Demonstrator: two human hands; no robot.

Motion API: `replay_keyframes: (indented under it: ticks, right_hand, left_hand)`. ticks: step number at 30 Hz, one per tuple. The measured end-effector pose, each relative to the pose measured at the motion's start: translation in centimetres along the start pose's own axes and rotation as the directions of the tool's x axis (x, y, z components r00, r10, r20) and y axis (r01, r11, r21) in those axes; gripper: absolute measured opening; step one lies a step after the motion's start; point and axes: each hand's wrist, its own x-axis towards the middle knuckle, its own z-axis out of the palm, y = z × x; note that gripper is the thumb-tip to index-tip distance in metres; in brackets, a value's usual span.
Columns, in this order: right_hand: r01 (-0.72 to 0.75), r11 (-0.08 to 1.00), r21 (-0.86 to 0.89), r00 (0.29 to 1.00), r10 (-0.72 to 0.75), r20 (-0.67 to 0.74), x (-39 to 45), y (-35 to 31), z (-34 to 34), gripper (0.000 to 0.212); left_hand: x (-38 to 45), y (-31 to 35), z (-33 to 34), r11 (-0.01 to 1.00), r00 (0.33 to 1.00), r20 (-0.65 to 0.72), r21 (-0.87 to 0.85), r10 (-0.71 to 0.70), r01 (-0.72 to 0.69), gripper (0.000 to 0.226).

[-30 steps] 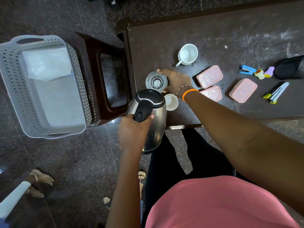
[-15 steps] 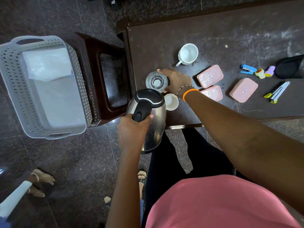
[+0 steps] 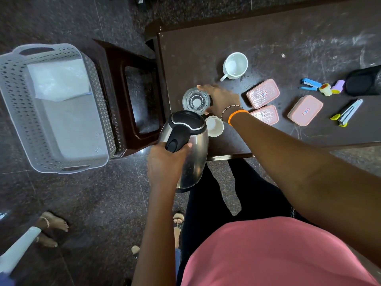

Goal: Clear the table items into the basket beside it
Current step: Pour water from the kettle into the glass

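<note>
My left hand (image 3: 166, 162) grips the black handle of a steel kettle (image 3: 188, 145), held in the air just off the table's near left corner. My right hand (image 3: 221, 100) curls round a clear glass (image 3: 195, 101) that stands on the dark table (image 3: 268, 48). A small white cup (image 3: 214, 126) sits right beside the kettle, partly under my wrist. A white mug (image 3: 235, 66) stands farther back. The white perforated basket (image 3: 12, 104), lined with white paper, rests on the floor to the left.
Three pink lidded boxes (image 3: 262, 93) lie right of my hand. Farther right are a blue stapler (image 3: 309, 84), small yellow and purple items, a black pouch (image 3: 362, 81) and clips (image 3: 347, 115). A dark stool (image 3: 132, 96) stands between table and basket. Another person's feet (image 3: 53, 223) are at lower left.
None of note: both hands keep their holds, and the kettle and glass stay almost where they were.
</note>
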Motion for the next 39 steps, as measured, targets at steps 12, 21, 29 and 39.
replay_keyframes:
  ticks: [12,21,29,39]
  right_hand:
    - [-0.005,1.000,-0.003,1.000,0.005,-0.010,-0.24,-0.23,-0.20,0.067]
    - [-0.021,1.000,0.016,1.000,0.021,-0.001,-0.22,-0.32,-0.14,0.066]
    - [-0.020,1.000,-0.024,1.000,0.019,-0.023,-0.28,-0.57,0.00,0.065]
    - [-0.008,1.000,-0.001,0.998,0.008,-0.060,0.07,-0.69,0.13,0.047]
  left_hand:
    - [0.09,0.10,-0.33,0.999,1.000,-0.007,0.016,0.029,-0.029,0.042]
    - [0.16,0.12,-0.62,0.999,0.999,-0.015,0.008,0.033,-0.033,0.044]
    - [0.49,0.32,-0.78,0.999,0.999,-0.013,0.010,0.037,-0.037,0.044]
    - [0.34,0.58,-0.74,1.000,1.000,0.006,0.021,0.022,-0.022,0.043]
